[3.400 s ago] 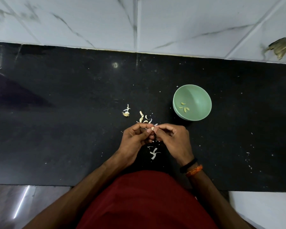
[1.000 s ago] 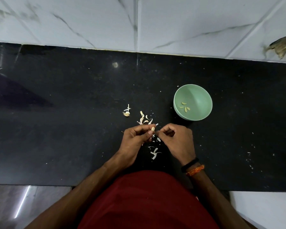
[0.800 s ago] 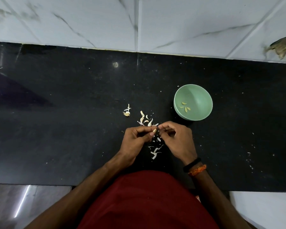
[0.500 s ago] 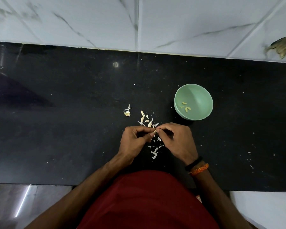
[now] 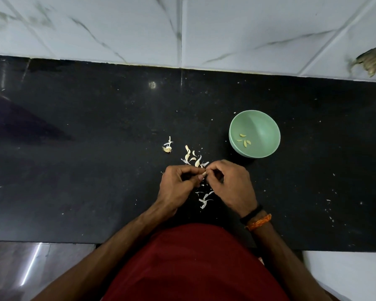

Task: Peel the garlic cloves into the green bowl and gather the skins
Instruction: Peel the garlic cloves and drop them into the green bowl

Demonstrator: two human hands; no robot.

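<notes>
Papery skin is what my right hand point(image 5: 230, 183) has gone back to pinching at the clove point(image 5: 203, 174), after pulling away a second ago, while my left hand's point(image 5: 176, 185) fingers point(image 5: 194, 170) stay curled tight around it. More scraps lie on the black desk point(image 5: 96, 170) beneath; this clove is nearly bare, so it soon joins the peeled ones in the green bowl point(image 5: 267, 135), far right.

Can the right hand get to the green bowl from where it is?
Probably yes. The green bowl sits just beyond the right hand with only bare counter between. But that hand is busy pinching the garlic clove with the left hand.
</notes>
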